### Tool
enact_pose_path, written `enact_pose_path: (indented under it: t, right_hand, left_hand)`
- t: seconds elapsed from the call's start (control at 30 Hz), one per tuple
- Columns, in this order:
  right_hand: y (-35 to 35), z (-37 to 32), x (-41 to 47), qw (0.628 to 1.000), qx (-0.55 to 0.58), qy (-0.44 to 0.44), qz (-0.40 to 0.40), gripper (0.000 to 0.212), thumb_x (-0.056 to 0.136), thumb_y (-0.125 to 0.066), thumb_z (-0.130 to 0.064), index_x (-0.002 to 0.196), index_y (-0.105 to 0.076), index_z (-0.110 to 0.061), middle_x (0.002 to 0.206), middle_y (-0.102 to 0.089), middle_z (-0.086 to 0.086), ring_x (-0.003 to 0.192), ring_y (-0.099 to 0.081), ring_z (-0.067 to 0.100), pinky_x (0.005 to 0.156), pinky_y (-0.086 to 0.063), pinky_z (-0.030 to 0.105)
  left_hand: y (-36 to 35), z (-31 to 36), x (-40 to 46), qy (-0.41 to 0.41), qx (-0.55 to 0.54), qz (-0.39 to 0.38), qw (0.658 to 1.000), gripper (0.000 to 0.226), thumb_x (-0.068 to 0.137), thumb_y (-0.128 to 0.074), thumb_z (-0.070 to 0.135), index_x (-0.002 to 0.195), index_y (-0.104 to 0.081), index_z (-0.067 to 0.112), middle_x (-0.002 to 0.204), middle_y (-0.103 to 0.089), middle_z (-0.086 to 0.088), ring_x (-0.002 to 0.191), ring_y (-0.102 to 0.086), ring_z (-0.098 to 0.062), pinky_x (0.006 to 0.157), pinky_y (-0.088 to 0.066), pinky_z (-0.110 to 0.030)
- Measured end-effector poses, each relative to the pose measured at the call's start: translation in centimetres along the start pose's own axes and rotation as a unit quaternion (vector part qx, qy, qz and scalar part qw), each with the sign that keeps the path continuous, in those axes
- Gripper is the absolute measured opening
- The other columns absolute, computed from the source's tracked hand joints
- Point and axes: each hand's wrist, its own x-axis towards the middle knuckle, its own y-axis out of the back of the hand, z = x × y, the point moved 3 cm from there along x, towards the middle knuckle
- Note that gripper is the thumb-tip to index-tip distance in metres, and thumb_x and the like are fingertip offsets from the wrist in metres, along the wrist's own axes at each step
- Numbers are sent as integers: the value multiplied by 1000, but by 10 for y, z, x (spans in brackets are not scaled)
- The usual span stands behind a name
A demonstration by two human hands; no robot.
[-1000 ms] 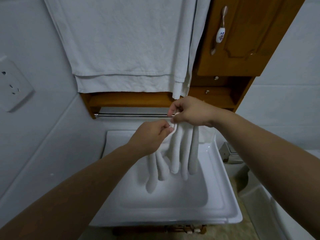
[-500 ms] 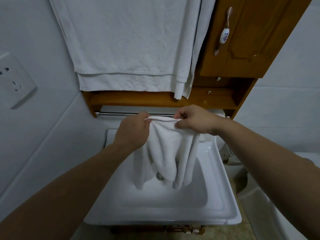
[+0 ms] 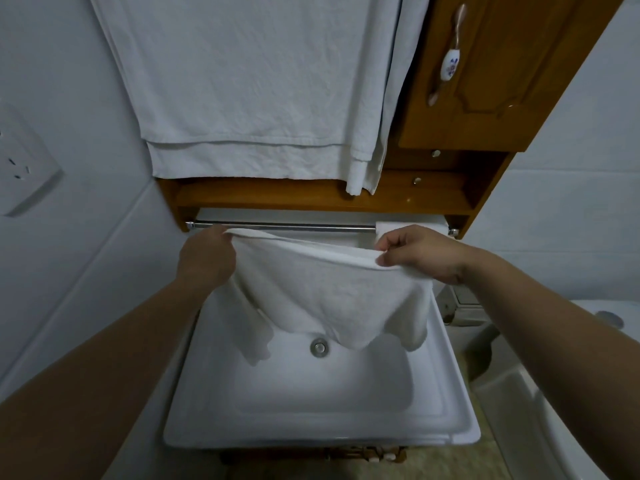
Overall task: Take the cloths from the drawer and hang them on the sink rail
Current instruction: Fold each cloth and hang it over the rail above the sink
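Cloth (image 3: pixel 325 292) is stretched between our two hands, just in front of the rail (image 3: pixel 284 226) and above the sink (image 3: pixel 446 382); our left hand (image 3: pixel 207 260) grips its upper left corner with curled fingers, and our right hand (image 3: pixel 420 252) pinches the upper right edge between thumb and fingers; the top edge runs almost straight from one hand to the other, a little lower at the right; below the hands the cloth hangs in loose folds, and its lower points are over the basin, near the drain (image 3: pixel 319 347); we cannot tell if the cloth touches the rail. Behind our right hand a second small white cloth (image 3: pixel 393 227) lies already over the right end of the rail; above both hands a big towel (image 3: pixel 249 84) hangs on the wall, and above the right hand is a wooden cabinet (image 3: pixel 502 71) with a handle (image 3: pixel 449 60); far to the left of our left hand we see a socket (image 3: pixel 20 164) on the wall.
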Motion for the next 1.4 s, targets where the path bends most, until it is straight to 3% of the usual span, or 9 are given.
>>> enact_pose_path:
  t: [0.1,0.27,0.37,0.53,0.8,0.9,1.0,1.17,1.4]
  right_hand:
    - [5,14,1,1000,-17,-17,6,14,91,-67,-24,95,-74,-12,101,-71,12,98,-65,30,93,-51,46]
    - [3,41,7,959,-270,-56,62,42,97,-55,-47,80,-71,-12,80,-66,9,74,-60,22,68,-47,36]
    - [14,57,4,963,-237,-90,90,44,98,-52,-47,76,-71,-14,76,-64,6,73,-61,22,63,-45,30]
    - [24,67,6,960,-208,-127,136,52,99,-52,-45,94,-73,2,94,-69,20,84,-65,32,81,-53,44]
    - [4,21,11,987,-17,-14,158,15,90,-68,-39,99,-72,-27,102,-67,-12,89,-59,3,66,-41,22]
    - [-16,-7,18,990,-3,20,141,24,85,-74,-42,106,-71,-31,102,-66,-12,81,-58,-3,65,-40,21]
    - [-38,-29,27,985,-99,33,135,41,79,-78,-42,116,-69,-27,118,-64,-9,101,-59,9,82,-44,28]
    - [-58,-45,31,971,-169,39,165,12,85,-66,-31,85,-73,-22,72,-67,-5,73,-64,16,55,-40,26]
    - [-45,-49,20,960,-225,46,157,36,98,-55,-26,62,-57,-22,58,-54,-3,56,-50,13,48,-28,28]
  left_hand:
    - [-1,-3,0,-16,7,3,1000,27,100,-43,17,114,-63,6,113,-65,-23,104,-58,-44,87,-44,-44]
    - [-3,0,5,12,11,-3,1000,23,98,-43,15,108,-62,6,111,-64,-24,102,-57,-43,84,-43,-43]
    - [-2,-7,6,30,10,3,1000,25,97,-45,14,112,-64,7,115,-63,-24,107,-56,-43,89,-44,-44]
    - [-9,3,6,17,18,-4,1000,23,98,-44,16,108,-62,6,111,-64,-24,104,-58,-44,86,-44,-44]
    - [-25,48,-7,-60,57,-20,996,24,96,-45,14,109,-65,12,107,-68,-16,99,-63,-35,77,-45,-36]
    - [-29,80,-20,-120,57,-24,991,24,95,-46,13,108,-66,14,102,-70,-11,93,-65,-30,70,-41,-32]
    - [-27,111,-31,-167,36,-23,985,22,95,-47,15,103,-67,17,95,-70,-8,84,-64,-26,66,-39,-31]
    - [-17,143,-46,-248,45,-19,967,23,97,-48,21,105,-68,15,94,-70,-10,89,-64,-32,65,-35,-32]
    - [-17,130,-48,-275,50,-29,960,16,100,-47,21,96,-62,20,78,-58,0,79,-61,-25,62,-33,-31]
